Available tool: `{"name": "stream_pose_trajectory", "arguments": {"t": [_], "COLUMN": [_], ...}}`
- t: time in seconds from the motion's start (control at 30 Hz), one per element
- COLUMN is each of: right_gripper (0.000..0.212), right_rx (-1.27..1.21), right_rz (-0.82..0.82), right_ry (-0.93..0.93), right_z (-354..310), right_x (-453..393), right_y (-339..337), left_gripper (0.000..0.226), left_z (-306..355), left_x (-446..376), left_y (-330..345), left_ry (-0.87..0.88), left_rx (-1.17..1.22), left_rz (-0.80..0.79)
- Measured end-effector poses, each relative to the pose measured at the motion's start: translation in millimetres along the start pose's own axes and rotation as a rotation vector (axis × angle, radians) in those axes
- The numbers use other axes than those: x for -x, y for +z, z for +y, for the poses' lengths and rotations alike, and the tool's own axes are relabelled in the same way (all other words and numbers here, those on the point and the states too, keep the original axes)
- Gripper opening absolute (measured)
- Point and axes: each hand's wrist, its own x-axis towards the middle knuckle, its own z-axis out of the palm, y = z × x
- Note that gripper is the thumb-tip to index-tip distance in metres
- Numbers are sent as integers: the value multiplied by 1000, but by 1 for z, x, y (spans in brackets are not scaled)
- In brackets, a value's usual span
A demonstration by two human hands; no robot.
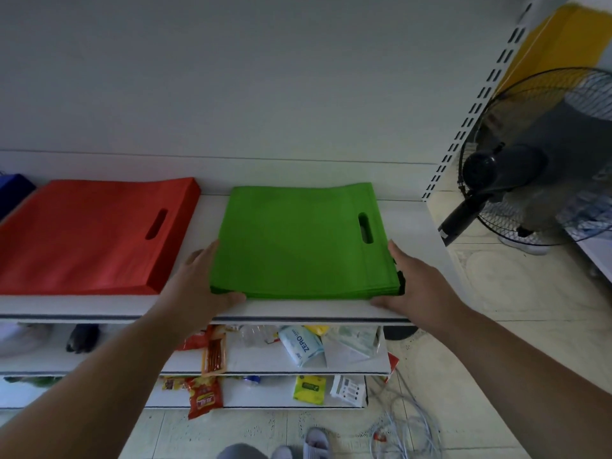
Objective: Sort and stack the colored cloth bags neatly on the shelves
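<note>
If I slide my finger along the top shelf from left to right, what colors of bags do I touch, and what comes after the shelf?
Blue bag → red bags → left hand → green bags → right hand → fan, standing on the floor past the shelf's end.

Single head cam, wide-angle, on my head. Looks forward and down, close over the top shelf (298, 309); lower shelves (265, 366) and floor (496, 342) fill the bottom edge.
</note>
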Motion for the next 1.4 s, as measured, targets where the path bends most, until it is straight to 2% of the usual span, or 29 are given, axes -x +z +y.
{"name": "stream_pose_trajectory", "arguments": {"t": [0.13,0.33,0.5,0.67,0.77,0.83,0.93,1.0,1.13,1.27,1.3,1.4], "right_gripper": [118,117,111,69,58,54,53,60,58,33,34,40], "right_rx": [-21,-112,-232,-440,-610,-656,-647,-634,-635,-514,-494,-451], "right_rz": [3,-16,-12,120,188,177,151,144,138,152,164,179], "right_ry": [31,113,210,317,361,366,348,354,365,305,296,280], "right_z": [1,-7,-22,-30,-23,-15,-11,-15,-13,-26,-25,-21], "right_x": [3,6,9,4,-3,-12,-29,-39,-64,-69,-68,-66], "right_y": [-2,-3,8,25,27,26,20,15,9,2,4,9], "left_gripper": [99,97,98,82,80,80,79,63,60,22,22,49], "left_z": [-7,-13,-20,-21,-17,-12,-12,-5,13,23,22,16], "left_x": [1,-3,-4,-2,-4,-3,-2,-3,-32,-57,-61,-59], "left_y": [-1,-11,-10,-16,-17,-19,-23,-24,-15,-15,-13,-5], "left_ry": [-12,59,47,77,91,82,11,-69,-261,-322,-301,-239], "left_rx": [-61,-18,33,67,27,52,249,415,446,637,623,516], "left_rz": [17,-37,-41,-84,-82,-101,-219,-259,-122,-42,-33,-27]}}
